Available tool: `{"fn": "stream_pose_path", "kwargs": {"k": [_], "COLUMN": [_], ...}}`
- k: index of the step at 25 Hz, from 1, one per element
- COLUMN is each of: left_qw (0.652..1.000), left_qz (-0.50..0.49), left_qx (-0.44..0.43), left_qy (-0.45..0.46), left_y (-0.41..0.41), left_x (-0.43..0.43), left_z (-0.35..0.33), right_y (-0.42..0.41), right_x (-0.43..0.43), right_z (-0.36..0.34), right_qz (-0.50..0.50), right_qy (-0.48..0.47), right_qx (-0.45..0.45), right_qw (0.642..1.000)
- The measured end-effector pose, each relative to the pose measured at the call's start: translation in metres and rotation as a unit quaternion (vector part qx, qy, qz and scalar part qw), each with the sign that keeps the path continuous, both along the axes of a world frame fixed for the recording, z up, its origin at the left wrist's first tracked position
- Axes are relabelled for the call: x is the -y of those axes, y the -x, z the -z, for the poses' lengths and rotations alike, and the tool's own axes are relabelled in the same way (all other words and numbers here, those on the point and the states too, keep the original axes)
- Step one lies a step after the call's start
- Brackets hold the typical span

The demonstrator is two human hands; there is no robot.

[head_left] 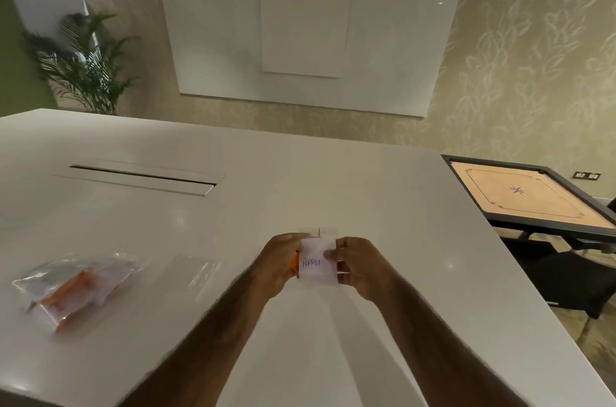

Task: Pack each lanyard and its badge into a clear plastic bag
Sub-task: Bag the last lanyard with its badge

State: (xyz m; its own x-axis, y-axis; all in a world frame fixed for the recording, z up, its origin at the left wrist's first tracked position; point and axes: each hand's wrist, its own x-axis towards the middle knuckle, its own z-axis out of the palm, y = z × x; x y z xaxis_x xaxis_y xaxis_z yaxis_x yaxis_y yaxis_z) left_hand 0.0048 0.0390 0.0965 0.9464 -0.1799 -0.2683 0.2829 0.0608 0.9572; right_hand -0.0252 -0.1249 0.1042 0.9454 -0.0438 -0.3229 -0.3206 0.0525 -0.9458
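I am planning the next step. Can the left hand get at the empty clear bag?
Probably yes: the empty clear bag lies flat near the left hand, with nothing between them. But that hand grips the badge and must release first.

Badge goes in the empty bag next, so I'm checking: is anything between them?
Nothing visible does. The badge sits right of the empty clear bag lying flat on the table; only the left hand gripping it comes between.
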Motion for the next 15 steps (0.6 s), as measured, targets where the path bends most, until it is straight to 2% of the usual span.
{"fn": "stream_pose_path", "kwargs": {"k": [5, 7, 9, 15], "left_qw": [0.997, 0.994, 0.991, 0.989], "left_qz": [-0.034, -0.036, -0.043, -0.073], "left_qx": [-0.017, -0.052, -0.075, -0.058], "left_qy": [-0.069, -0.089, -0.105, -0.118], "left_y": [0.003, 0.005, 0.005, -0.002], "left_x": [-0.012, -0.017, -0.019, -0.013], "left_z": [0.039, 0.05, 0.056, 0.067], "right_y": [-0.003, -0.003, -0.005, -0.002], "right_x": [-0.017, -0.019, -0.022, -0.029], "right_z": [0.032, 0.04, 0.046, 0.056], "right_qz": [0.051, 0.062, 0.079, 0.101], "right_qy": [-0.01, -0.005, 0.012, 0.102], "right_qx": [-0.026, -0.035, -0.039, -0.024], "right_qw": [0.998, 0.997, 0.996, 0.989]}}
